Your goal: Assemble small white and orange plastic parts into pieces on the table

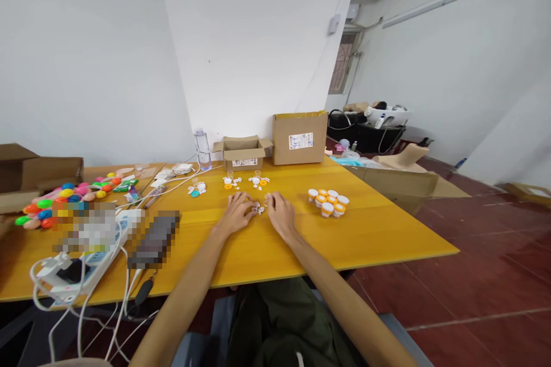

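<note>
1. Got the left hand low over the yellowish table, fingers curled, tips right by some little white parts. Can't tell whether clamped or just touching.
2. Got the right hand just opposite, fingertips bunched close. Too small to tell if pinching anything.
3. Can see those parts between both hands, white-lidded tubs off right, open cardboard box behind.

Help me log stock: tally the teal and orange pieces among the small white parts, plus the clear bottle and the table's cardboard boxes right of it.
Teal piece: 1
Orange pieces: 2
Clear bottle: 1
Cardboard boxes: 2
Total: 6
</note>
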Motion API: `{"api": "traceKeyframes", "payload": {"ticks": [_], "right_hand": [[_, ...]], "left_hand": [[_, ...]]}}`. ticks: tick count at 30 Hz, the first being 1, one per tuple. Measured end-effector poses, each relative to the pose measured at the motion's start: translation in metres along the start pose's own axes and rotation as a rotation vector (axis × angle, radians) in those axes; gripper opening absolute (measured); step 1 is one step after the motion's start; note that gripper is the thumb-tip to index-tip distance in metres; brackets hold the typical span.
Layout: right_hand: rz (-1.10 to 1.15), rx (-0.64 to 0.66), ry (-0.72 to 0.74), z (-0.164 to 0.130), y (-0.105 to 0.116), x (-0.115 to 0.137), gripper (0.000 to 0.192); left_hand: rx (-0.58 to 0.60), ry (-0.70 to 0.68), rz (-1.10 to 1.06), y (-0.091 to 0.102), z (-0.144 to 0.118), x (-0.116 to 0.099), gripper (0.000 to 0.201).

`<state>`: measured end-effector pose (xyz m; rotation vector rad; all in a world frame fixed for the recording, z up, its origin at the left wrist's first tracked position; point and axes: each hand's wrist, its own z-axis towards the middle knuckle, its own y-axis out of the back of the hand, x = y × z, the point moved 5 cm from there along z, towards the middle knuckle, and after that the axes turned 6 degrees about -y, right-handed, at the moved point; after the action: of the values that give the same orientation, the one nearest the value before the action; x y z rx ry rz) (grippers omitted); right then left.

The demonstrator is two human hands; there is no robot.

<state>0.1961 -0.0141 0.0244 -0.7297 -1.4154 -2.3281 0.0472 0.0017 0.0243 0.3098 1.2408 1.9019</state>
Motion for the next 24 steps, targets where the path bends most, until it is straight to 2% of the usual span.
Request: {"api": "traceKeyframes", "payload": {"ticks": [5, 9, 14, 19, 21, 24], "right_hand": [[0.142, -0.175, 0.163, 0.001, -0.002, -0.002, 0.024], [0.104, -0.229, 0.265, 0.001, -0.003, -0.002, 0.022], [-0.042, -0.186, 0.371, -0.003, -0.011, 0.001, 0.024], [-0.199, -0.084, 0.491, -0.009, -0.02, 0.011, 0.024], [-0.233, -0.057, 0.558, -0.011, -0.021, 0.017, 0.021], [-0.26, -0.03, 0.644, -0.013, -0.02, 0.024, 0.017]], "left_hand": [[-0.014, 0.017, 0.005, 0.001, 0.0, 0.0, 0.016], [-0.021, 0.036, 0.014, 0.002, 0.0, -0.001, 0.014], [-0.08, 0.047, -0.014, 0.011, 0.002, 0.0, 0.017], [-0.184, 0.117, -0.028, 0.024, 0.0, 0.012, 0.021], [-0.175, 0.134, -0.041, 0.027, -0.003, 0.017, 0.02], [-0.095, 0.13, -0.078, 0.025, -0.008, 0.023, 0.017]]}}
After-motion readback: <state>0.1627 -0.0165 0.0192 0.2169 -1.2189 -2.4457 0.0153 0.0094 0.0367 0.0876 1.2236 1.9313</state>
